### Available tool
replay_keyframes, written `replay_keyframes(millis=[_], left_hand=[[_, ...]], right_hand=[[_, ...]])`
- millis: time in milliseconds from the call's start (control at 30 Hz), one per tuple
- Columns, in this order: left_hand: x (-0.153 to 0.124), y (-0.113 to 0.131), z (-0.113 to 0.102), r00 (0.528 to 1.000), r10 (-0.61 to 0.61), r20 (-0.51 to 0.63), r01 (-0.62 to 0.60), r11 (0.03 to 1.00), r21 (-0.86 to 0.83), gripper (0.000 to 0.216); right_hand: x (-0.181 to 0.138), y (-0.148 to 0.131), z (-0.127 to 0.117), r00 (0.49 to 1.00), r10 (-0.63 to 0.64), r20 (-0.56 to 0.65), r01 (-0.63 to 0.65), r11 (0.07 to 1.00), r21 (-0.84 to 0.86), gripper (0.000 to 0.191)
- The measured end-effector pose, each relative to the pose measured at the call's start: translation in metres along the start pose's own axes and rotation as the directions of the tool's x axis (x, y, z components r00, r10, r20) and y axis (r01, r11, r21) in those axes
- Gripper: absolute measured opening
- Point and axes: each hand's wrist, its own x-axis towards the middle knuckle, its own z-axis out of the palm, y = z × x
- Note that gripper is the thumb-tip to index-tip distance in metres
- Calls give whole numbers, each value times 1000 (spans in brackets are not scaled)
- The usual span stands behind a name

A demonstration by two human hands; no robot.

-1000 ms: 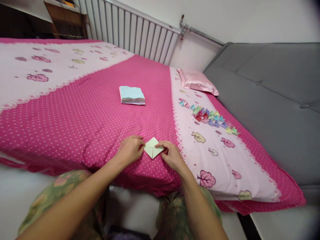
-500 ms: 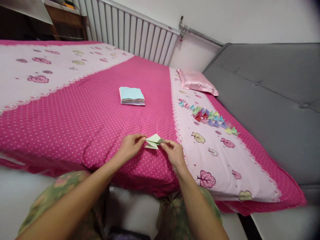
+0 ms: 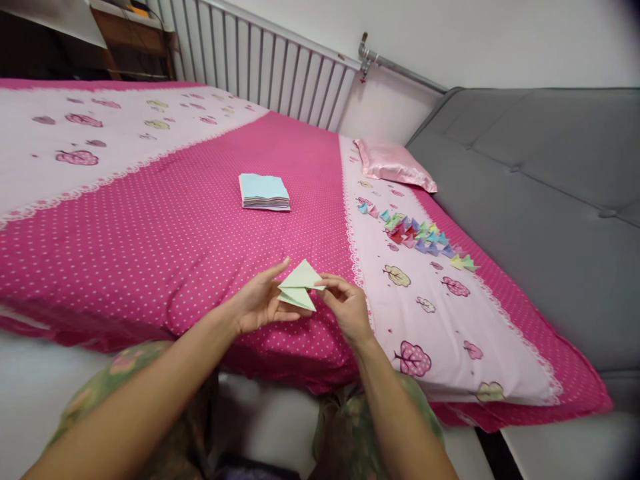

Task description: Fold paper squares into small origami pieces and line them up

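A pale green folded paper (image 3: 299, 285) is held just above the near edge of the pink dotted bedspread (image 3: 175, 227). My left hand (image 3: 260, 301) cups it from the left, thumb under and fingers behind it. My right hand (image 3: 345, 303) pinches its right corner between thumb and forefinger. The paper's flaps are partly spread into two triangular layers.
A stack of coloured paper sheets (image 3: 263, 191) lies in the middle of the bed. Several small folded paper pieces (image 3: 420, 235) are lined up on the right pale strip. A pink pillow (image 3: 393, 163) sits beyond them, a grey sofa (image 3: 540, 200) to the right, a radiator (image 3: 260, 63) behind.
The green paper was lying flat on the bedspread under both hands; both hands have lifted it off the bed and its layers have opened up.
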Motion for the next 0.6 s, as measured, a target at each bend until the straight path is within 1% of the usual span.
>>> replay_keyframes(millis=[67, 133, 200, 300, 400, 600], left_hand=[[1, -1, -1, 994, 57, -93, -59, 998, -26, 34], [2, -3, -2, 978, 116, -173, -118, 993, -1, 20], [2, -5, -3, 971, 159, -177, -150, 987, 63, 14], [2, -6, -4, 968, 199, -154, -172, 970, 169, 13], [2, -6, -4, 962, 225, -155, -185, 954, 237, 17], [3, -8, -6, 963, 246, -115, -207, 939, 275, 31]], right_hand=[[-1, -1, 0, 998, -44, 54, 48, 996, -76, 10], [-2, 0, 0, 993, -66, 102, 79, 989, -126, 11], [-3, 0, 0, 988, -67, 139, 88, 984, -152, 13], [-4, 0, 1, 982, -62, 176, 91, 983, -161, 15], [-4, -1, 0, 979, -68, 192, 98, 983, -153, 15], [-2, 0, -3, 974, -81, 212, 120, 977, -177, 15]])
